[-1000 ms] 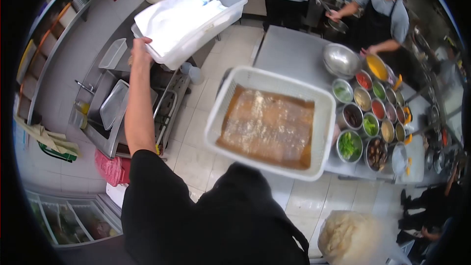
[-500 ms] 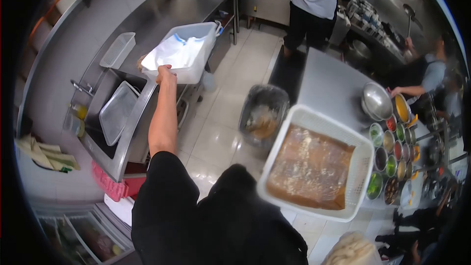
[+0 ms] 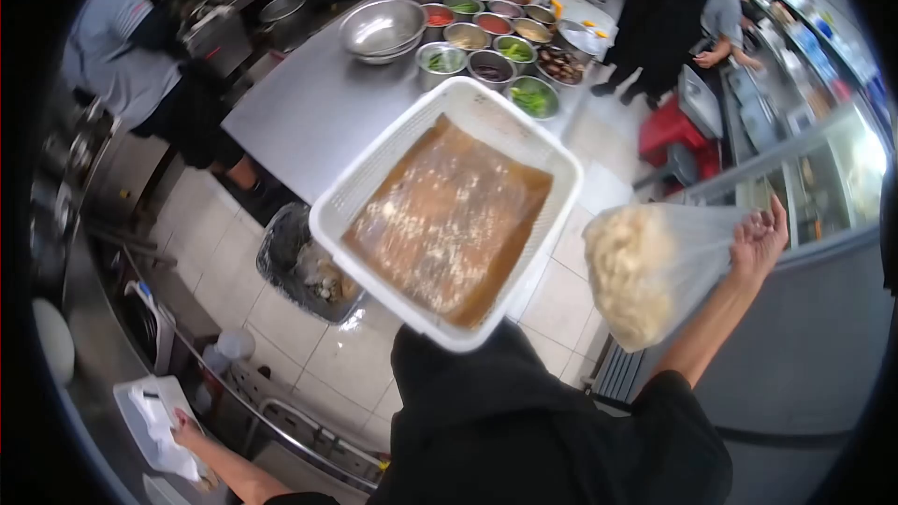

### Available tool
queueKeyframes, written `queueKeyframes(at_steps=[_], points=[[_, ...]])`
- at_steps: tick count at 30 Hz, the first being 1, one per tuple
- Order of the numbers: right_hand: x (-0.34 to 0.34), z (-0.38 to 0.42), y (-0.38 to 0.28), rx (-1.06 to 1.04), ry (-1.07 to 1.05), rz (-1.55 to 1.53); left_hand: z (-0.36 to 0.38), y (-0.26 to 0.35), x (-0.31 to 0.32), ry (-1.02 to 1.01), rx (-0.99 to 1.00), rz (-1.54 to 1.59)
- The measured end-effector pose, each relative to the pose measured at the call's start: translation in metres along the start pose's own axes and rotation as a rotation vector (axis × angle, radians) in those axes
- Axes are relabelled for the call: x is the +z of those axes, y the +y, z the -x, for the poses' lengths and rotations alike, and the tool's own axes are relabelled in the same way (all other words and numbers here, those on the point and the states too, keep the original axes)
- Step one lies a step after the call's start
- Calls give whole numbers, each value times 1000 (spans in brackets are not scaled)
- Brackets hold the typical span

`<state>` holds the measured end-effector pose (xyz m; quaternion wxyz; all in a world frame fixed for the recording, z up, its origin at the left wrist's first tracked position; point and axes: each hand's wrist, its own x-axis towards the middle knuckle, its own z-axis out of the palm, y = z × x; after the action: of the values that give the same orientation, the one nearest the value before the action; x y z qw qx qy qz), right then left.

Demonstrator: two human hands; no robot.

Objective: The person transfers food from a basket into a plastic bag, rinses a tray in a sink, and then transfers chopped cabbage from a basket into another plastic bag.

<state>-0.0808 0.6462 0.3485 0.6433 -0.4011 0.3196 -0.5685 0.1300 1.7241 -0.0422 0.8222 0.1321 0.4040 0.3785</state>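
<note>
My right hand (image 3: 756, 241) is closed round the gathered neck of a clear plastic bag (image 3: 629, 271), which hangs tilted to the right of my body and holds pale, lumpy food I cannot identify. At lower left, my left hand (image 3: 189, 430) grips the near edge of a white plastic tub (image 3: 140, 404) on the steel counter; something white with a blue edge lies inside the tub. Between the hands, in front of my body, stands a white perforated basket (image 3: 323, 215) with a brown lining (image 3: 440, 224) scattered with pale crumbs. What supports the basket is hidden.
A lined waste bin (image 3: 281, 248) stands on the floor left of the basket. Beyond it, a steel table (image 3: 281, 122) carries metal bowls (image 3: 382, 28) and several ingredient pots (image 3: 491, 65). One person (image 3: 140, 56) stands at left, others at upper right. A glass-fronted refrigerator (image 3: 823, 168) is at right.
My view has swung to the right, bringing my right hand and the whole bag into sight. The left hand stays at the white tub, now at the lower left.
</note>
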Motion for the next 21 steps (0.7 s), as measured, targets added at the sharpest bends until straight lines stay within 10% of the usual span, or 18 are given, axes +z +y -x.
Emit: queueKeyframes(at_steps=[10,12,16,21], points=[[-10,-5,-5,54,96,-37,52,-49,64,-84,-142,-185],[-5,-17,-3,59,69,-36,237,-101,132,-219,-271,-285],[-9,-55,-3,78,-97,4,438,-212,192,-1372,-164,-744],[-6,-111,-26,200,-418,-24,736,-377,190,-2026,-347,-1221]])
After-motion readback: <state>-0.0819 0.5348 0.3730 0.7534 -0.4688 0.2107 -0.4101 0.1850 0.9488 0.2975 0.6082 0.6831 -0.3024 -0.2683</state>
